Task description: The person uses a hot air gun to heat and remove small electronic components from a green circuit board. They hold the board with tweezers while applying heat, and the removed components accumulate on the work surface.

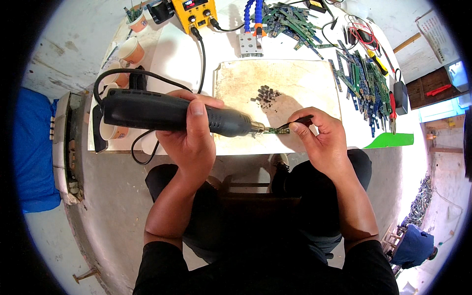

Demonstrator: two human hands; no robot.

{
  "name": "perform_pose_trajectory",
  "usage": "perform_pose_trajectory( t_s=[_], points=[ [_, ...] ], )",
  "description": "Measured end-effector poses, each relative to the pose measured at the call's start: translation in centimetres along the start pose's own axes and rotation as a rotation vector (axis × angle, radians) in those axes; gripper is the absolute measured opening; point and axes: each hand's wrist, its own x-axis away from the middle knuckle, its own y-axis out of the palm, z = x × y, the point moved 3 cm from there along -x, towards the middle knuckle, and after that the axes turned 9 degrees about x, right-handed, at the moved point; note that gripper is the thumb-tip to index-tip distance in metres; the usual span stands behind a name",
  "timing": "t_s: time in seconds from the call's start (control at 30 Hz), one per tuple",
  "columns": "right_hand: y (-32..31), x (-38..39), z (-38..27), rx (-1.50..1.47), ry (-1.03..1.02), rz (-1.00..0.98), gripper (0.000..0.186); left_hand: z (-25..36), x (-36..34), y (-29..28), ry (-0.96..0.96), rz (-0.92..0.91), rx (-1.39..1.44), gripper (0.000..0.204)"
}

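My left hand [191, 132] is wrapped round a black hot air gun [147, 111], held level with its metal nozzle pointing right. Just past the nozzle tip lies a narrow green circuit board strip [281, 131] near the front edge of a scorched, pale work board [231, 81]. Between the thumb and fingers of my right hand [324, 140] are dark tweezers [302, 119], their tips reaching down toward the strip. Whether the tips touch it, I cannot tell. Farther back on the work board sits a small heap of black chips [265, 93].
A yellow hot air station [194, 14] stands at the back, its cable running to the gun. Piles of circuit board strips [361, 81] lie right and at the far side. Paper cups [131, 50] line the left. A blue hose holder [250, 45] stands behind the work board.
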Motion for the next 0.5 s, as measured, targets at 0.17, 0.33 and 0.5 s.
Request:
perform_pose_trajectory(
  t_s=[0.17,0.33,0.5],
  points=[
    [0.02,0.02,-0.1,0.007,0.001,0.01,0.008,0.04,0.03,-0.03,-0.004,0.004,-0.027,0.019],
    [0.07,-0.05,0.27,-0.015,-0.026,0.031,0.008,0.11,-0.12,-0.18,-0.006,-0.001,0.0,0.018],
    [0.17,-0.15,0.24,-0.029,-0.035,0.049,0.008,-0.12,-0.26,-0.53,0.031,-0.003,-0.089,0.024]
  ],
)
